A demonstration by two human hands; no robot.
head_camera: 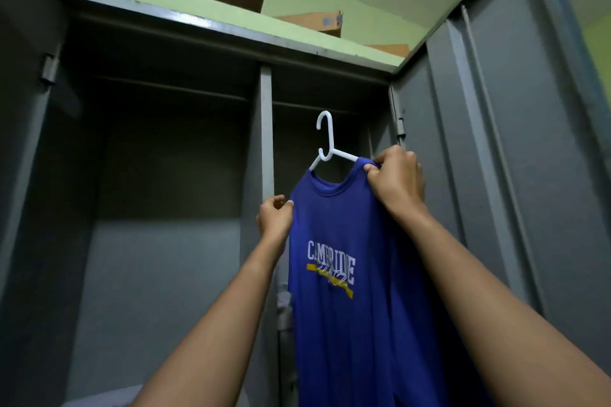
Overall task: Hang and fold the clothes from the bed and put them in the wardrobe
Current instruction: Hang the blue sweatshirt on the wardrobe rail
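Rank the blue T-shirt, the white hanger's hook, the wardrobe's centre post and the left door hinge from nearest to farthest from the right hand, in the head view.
1. blue T-shirt: gripped at its shoulder by the right hand.
2. hanger hook: just up and left of it.
3. centre post: further left.
4. left door hinge: far left.

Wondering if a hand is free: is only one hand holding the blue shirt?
No, the left hand and the right hand each grip a shoulder of the blue shirt on the white hanger.
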